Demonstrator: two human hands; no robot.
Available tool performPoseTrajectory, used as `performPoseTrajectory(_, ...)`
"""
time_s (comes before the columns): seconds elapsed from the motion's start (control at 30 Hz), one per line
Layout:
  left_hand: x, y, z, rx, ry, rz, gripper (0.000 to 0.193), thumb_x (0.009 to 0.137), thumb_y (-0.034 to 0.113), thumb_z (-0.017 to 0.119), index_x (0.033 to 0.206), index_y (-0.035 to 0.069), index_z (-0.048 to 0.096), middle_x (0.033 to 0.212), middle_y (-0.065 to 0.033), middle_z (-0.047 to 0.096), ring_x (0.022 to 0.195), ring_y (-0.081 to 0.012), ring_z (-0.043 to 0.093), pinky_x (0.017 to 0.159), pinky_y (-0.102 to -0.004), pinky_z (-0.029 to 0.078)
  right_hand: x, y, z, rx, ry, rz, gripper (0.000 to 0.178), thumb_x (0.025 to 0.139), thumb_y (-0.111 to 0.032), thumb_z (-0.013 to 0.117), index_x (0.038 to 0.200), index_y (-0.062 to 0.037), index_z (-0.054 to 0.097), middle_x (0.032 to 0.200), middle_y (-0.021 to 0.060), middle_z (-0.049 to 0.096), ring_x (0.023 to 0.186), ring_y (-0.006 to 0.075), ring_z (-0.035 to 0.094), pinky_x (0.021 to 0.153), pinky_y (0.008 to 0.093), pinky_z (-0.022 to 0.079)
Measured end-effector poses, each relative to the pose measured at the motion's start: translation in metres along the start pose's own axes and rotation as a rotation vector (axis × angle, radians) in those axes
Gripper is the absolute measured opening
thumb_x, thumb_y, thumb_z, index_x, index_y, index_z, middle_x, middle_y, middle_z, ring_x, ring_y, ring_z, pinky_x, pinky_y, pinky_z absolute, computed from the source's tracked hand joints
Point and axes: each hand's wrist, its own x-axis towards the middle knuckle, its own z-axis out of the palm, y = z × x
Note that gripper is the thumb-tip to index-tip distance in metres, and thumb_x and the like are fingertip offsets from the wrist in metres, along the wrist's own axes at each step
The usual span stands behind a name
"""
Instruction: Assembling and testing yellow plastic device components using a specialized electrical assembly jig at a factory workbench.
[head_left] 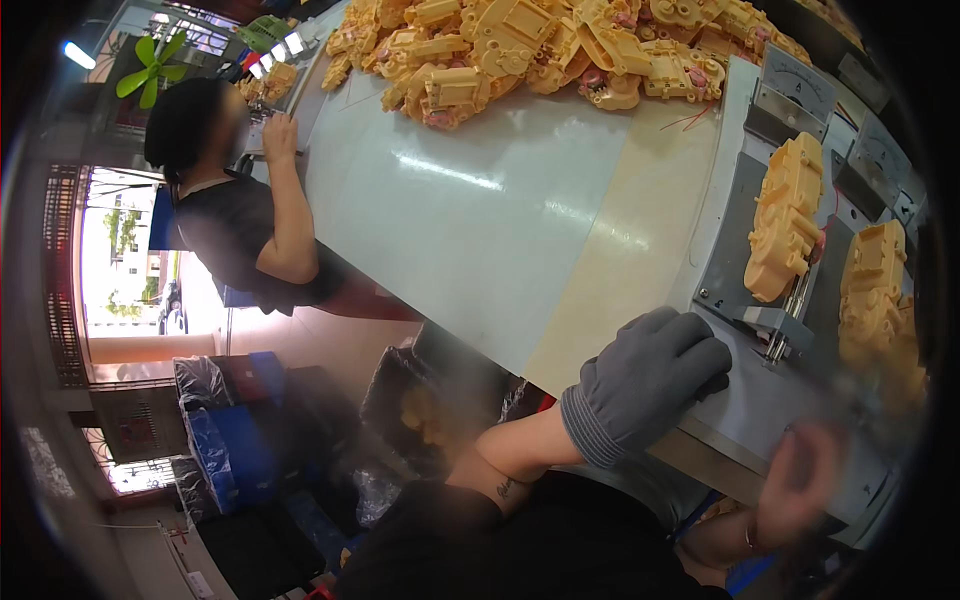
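The left hand (655,385) curls, its hold hidden, so one cannot tell; the right hand (800,475), at its four o'clock, is too blurred to tell; at one o'clock a yellow part (785,220) rests on a stand (725,255), likely for steadiness; at eleven, a heap (510,40), likely leaving room.

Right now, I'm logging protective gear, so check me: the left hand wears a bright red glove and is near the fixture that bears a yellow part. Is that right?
Not quite: the glove is grey, not bright red, as the head view shows. The left hand is near the fixture that bears a yellow part.
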Motion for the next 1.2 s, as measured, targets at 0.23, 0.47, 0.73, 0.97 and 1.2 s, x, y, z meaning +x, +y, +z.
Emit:
performPoseTrajectory(0.23,-0.003,-0.002,0.002,-0.045,0.022,0.040,0.017,0.071,0.011,0.071,0.086,0.010,0.063,0.085,-0.0054,0.058,0.077,-0.0266,0.057,0.068,-0.0359,0.049,-0.005,-0.001,0.004,0.070,0.073,0.068,0.012,0.075,0.002,0.061,0.087,0.0020,0.060,0.082,0.0141,0.058,0.074,0.0265,0.054,0.061,0.0311,0.042)
performPoseTrajectory(0.47,-0.001,0.001,-0.005,0.074,0.048,0.146,0.016,0.071,0.008,0.071,0.084,0.007,0.062,0.082,-0.0092,0.058,0.076,-0.0290,0.057,0.069,-0.0371,0.048,0.007,-0.021,0.012,0.153,0.233,-0.020,0.011,0.073,0.001,0.063,0.083,-0.0017,0.062,0.072,0.0104,0.058,0.056,0.0221,0.052,0.050,0.0278,0.040)
performPoseTrajectory(0.73,0.038,-0.004,-0.046,-0.120,0.299,0.126,0.025,0.092,0.020,0.054,0.109,0.003,0.060,0.089,-0.0146,0.063,0.085,-0.0243,0.062,0.075,-0.0341,0.048,0.041,-0.064,0.049,0.705,0.002,-0.025,0.067,0.072,-0.010,0.073,0.130,0.0020,0.043,0.114,0.0144,0.055,0.103,0.0239,0.058,0.085,0.0330,0.048)
performPoseTrajectory(0.97,0.112,0.032,-0.048,-0.033,-0.276,-0.082,0.036,0.085,0.037,0.066,0.104,0.007,0.064,0.086,-0.0161,0.066,0.077,-0.0271,0.068,0.069,-0.0332,0.051,0.034,-0.060,0.053,0.759,0.091,-0.218,0.051,0.066,-0.002,0.063,0.116,0.0002,0.052,0.099,0.0154,0.057,0.083,0.0290,0.057,0.076,0.0356,0.050)
performPoseTrajectory(1.2,0.254,0.094,-0.092,-0.258,0.109,0.229,0.050,0.092,0.040,0.056,0.127,0.006,0.045,0.111,-0.0124,0.057,0.092,-0.0192,0.058,0.078,-0.0302,0.048,0.036,-0.064,0.060,0.819,0.116,-0.146,0.055,0.068,-0.001,0.058,0.123,-0.0014,0.049,0.095,0.0147,0.056,0.081,0.0272,0.057,0.074,0.0356,0.050)
